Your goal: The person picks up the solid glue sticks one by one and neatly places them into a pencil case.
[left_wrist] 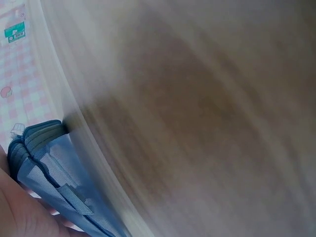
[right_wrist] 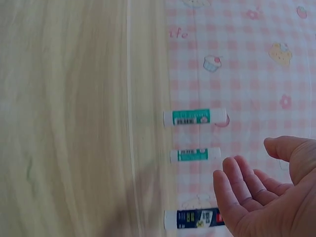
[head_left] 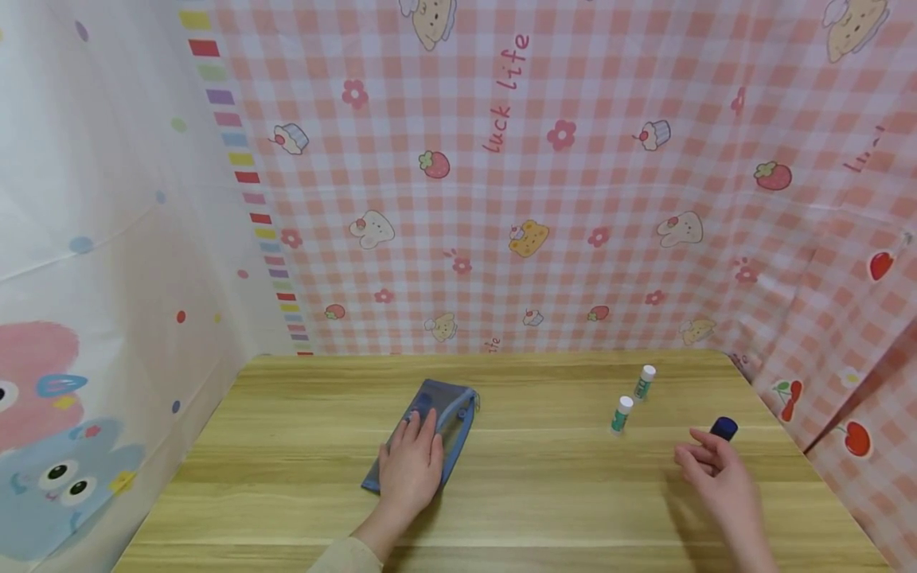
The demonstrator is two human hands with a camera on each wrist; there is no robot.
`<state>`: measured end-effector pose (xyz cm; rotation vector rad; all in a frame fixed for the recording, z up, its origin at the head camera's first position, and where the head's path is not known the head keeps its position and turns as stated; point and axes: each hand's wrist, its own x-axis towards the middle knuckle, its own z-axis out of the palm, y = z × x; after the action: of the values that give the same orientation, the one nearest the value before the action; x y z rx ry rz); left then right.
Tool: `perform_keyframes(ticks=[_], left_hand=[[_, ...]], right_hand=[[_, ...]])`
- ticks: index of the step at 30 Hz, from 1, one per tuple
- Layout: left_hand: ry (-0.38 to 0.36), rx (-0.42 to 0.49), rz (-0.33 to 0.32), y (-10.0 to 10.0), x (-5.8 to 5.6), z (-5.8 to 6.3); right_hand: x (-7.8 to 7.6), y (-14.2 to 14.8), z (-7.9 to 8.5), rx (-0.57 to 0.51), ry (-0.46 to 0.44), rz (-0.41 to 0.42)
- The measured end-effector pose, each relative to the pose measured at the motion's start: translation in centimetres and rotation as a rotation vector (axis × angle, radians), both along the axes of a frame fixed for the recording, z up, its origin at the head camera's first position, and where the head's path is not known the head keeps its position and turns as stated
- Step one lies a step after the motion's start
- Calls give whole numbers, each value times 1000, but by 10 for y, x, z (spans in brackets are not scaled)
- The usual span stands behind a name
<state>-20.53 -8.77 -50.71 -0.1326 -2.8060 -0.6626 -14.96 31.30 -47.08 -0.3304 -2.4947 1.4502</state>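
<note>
A blue mesh zip pouch (head_left: 453, 422) lies slanted on the table, left of the middle. My left hand (head_left: 411, 464) rests on top of it with fingers extended. In the left wrist view, the pouch's zippered end (left_wrist: 44, 138) shows beside part of that hand (left_wrist: 19, 212). Over the table's right side is my right hand (head_left: 719, 477), its fingers loosely bent and holding nothing. Just beyond its fingers stands a dark blue glue stick (head_left: 725, 428), partly covered by the hand in the right wrist view. Two green-and-white glue sticks (head_left: 622, 415) (right_wrist: 195, 155) stand upright farther left.
The wood-grain table (head_left: 544, 493) meets a pink checked cloth (head_left: 501, 199) at its back. A white patterned cloth (head_left: 107, 239) hangs at the left, and more cloth with cherries (head_left: 856, 439) hangs close to the right edge.
</note>
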Motion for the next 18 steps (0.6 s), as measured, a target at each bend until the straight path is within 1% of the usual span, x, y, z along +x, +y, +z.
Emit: perform_keyframes(ticks=[3, 12, 18], left_hand=[[-1, 1, 0, 0, 0, 0], [-9, -3, -1, 0, 0, 1], [-11, 2, -1, 0, 1, 1]], right_hand=[[3, 6, 1, 34, 4, -33], [11, 22, 8, 135, 19, -184], [15, 29, 10, 125, 48, -261]])
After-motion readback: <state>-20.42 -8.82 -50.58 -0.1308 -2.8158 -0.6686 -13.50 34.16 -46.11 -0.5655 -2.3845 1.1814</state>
